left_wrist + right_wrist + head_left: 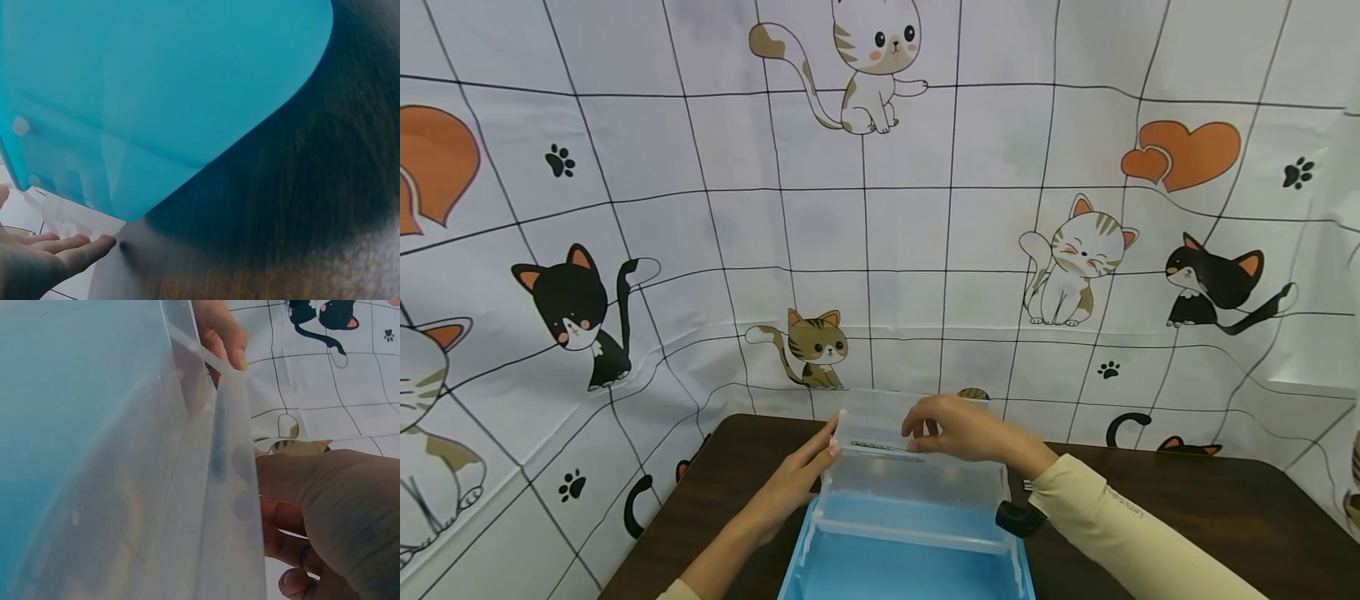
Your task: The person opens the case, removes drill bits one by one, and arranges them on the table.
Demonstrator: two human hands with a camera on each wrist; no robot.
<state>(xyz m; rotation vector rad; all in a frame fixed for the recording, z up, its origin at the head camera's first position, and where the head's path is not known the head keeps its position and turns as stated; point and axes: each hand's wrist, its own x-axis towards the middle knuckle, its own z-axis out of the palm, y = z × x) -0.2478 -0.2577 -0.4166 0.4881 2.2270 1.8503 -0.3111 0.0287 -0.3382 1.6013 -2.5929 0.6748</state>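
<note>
Bent fingers at the right grip (957, 427), beside the upper part of a frosted see-through plastic lid (917, 479); impossible to tell whether pinching anything. Nearly straight fingers at the left grip (793, 483), against the lid's left edge. Below, a light-blue rectangular plastic box (917, 575) on a dark brown table (1210, 500).
</note>
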